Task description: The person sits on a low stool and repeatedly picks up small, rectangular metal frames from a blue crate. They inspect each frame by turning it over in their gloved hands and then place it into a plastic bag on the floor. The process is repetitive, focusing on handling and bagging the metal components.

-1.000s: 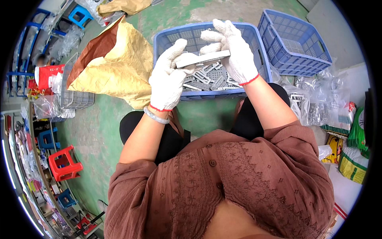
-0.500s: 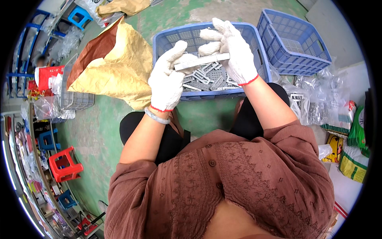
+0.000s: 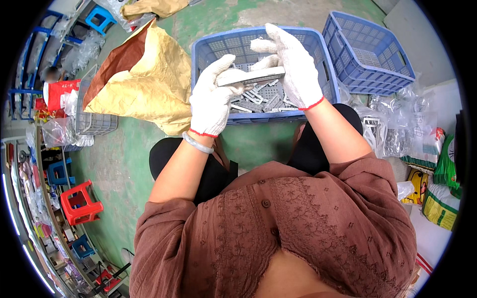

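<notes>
Above the blue crate, a long, narrow grey metal strip (image 3: 258,76) stretches between my two hands, its left end slightly lower. My left hand (image 3: 211,97), in a white knitted glove with a red cuff, pinches that left end between thumb and fingers. At the other end, my right hand (image 3: 298,69), gloved alike, has the strip against its palm. Some of its fingers reach forward and apart; a lower one curls behind the strip. Below them the blue plastic crate (image 3: 263,117) holds a loose pile of similar grey metal parts (image 3: 271,103).
A yellow woven sack (image 3: 154,84) with a brown inside gapes left of the crate. To the right stands a second blue crate (image 3: 367,82), with clear plastic bags (image 3: 397,116) beside it. A red stool (image 3: 82,203) and loaded shelves (image 3: 54,218) are at the left.
The strip has tilted in my hands, so a narrower face with a dark edge line shows. My right hand has shifted slightly and its fingers have moved a little; the crate stays put.
</notes>
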The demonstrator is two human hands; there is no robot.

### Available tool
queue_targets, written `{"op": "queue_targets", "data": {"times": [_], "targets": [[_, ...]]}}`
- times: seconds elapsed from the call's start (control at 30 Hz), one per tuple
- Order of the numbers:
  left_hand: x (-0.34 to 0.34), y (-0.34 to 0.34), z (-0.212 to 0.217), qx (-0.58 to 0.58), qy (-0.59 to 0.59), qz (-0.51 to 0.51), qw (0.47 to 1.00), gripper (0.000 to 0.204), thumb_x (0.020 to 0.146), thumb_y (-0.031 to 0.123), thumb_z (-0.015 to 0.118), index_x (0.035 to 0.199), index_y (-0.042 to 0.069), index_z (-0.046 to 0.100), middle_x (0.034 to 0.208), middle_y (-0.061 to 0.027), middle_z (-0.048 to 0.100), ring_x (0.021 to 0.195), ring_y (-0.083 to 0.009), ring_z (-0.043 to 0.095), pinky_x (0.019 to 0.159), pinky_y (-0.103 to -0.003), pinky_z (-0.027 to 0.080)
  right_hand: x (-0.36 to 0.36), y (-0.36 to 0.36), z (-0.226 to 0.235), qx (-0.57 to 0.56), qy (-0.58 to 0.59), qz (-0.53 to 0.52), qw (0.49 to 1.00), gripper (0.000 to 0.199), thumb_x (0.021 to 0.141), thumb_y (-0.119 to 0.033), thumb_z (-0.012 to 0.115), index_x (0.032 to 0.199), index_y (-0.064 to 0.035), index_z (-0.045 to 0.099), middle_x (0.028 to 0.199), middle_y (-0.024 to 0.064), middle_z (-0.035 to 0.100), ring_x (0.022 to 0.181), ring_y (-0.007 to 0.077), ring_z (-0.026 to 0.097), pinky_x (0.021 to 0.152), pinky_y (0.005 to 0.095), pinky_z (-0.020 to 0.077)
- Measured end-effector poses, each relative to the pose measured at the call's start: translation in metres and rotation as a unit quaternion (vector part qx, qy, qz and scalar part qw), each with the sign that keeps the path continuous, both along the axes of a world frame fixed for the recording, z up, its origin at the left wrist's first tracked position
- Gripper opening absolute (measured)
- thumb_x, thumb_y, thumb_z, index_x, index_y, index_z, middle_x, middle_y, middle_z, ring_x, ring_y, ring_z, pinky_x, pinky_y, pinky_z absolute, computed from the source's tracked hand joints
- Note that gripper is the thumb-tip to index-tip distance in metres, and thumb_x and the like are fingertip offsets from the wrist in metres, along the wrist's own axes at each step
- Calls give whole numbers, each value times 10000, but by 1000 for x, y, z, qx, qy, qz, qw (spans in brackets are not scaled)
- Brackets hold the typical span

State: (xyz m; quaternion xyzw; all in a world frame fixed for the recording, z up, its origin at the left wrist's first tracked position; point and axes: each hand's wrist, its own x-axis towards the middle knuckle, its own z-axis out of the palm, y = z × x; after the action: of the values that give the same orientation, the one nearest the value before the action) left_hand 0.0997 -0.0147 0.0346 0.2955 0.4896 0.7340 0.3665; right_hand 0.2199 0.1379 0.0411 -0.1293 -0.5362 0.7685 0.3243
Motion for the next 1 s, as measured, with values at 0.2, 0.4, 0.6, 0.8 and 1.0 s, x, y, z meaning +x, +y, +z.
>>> {"op": "queue_targets", "data": {"times": [0.2, 0.4, 0.6, 0.8, 1.0], "targets": [[-1, 0, -4, 4, -67, -12, 998, 624, 753, -152, 524, 1366, -53, 465, 1102, -149, 628, 993, -223, 626, 891, -314, 525, 0, 1, -3, 3, 10, 0, 1000, 508, 1042, -371, 459, 1454, -76, 432, 1253, 215, 615, 831, 268, 701, 709, 357, 580], [-1, 2, -7, 9, -65, -11, 998, 629, 763, -155, 517, 1380, -64, 435, 1094, -162, 628, 991, -254, 628, 879, -361, 545, 1, -5, 6, 30, -5, -19, 999, 522, 1038, -382, 452, 1458, -72, 430, 1243, 209, 627, 827, 266, 703, 737, 357, 578], [-6, 1, -16, 47, -24, -5, 999, 599, 802, -129, 521, 1389, -63, 427, 1115, -192, 645, 1011, -268, 651, 895, -364, 547, -1, -7, 5, 59, 25, -14, 998, 515, 1041, -334, 471, 1472, -60, 399, 1241, 199, 633, 843, 261, 708, 750, 356, 579], [-3, -3, 0, 52, 80, 30, 995, 515, 895, -11, 492, 1405, -46, 434, 1171, -186, 655, 1024, -218, 649, 872, -318, 540, 0, -10, 10, 109, 18, -44, 993, 531, 1043, -281, 483, 1500, -53, 337, 1264, 211, 619, 876, 254, 709, 778, 366, 580], [-3, -4, 3, 59, 96, 46, 993, 497, 898, -17, 480, 1394, -52, 451, 1171, -184, 654, 1038, -226, 656, 868, -318, 548, 0, -14, 13, 142, 20, -46, 989, 523, 1047, -252, 471, 1502, -42, 325, 1282, 221, 606, 917, 252, 705, 803, 363, 574]]}}
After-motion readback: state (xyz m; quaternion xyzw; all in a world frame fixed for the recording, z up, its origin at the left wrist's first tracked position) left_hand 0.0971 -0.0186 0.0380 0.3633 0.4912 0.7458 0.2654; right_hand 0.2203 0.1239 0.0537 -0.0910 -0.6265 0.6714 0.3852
